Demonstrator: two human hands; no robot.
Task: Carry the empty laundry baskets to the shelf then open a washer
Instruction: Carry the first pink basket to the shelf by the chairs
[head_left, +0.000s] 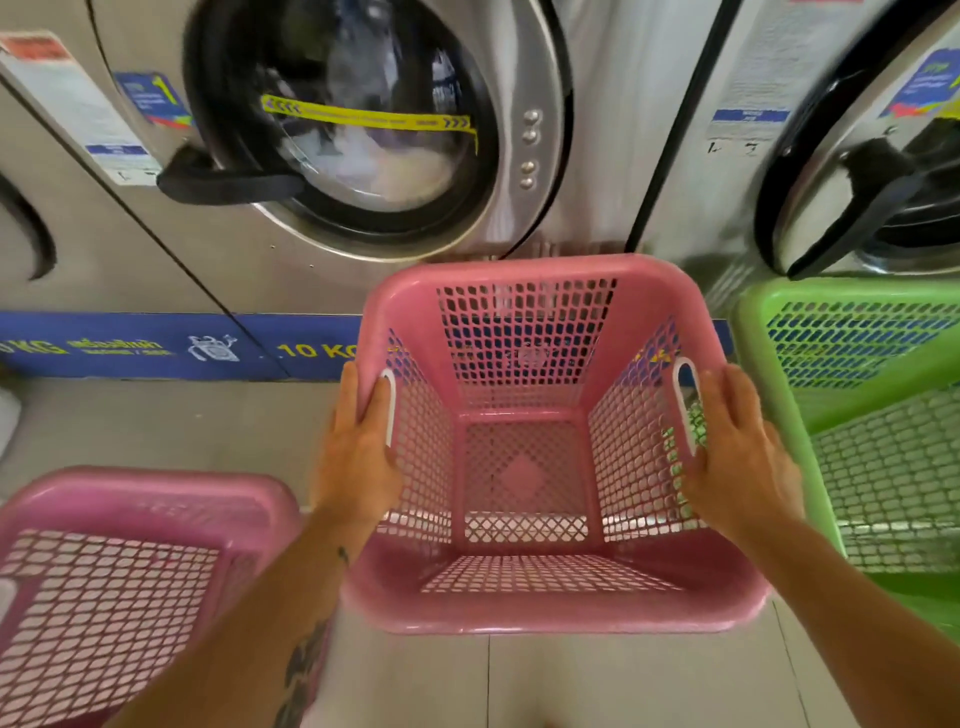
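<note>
Pink lattice basket (524, 608); green basket (852, 291)
</note>
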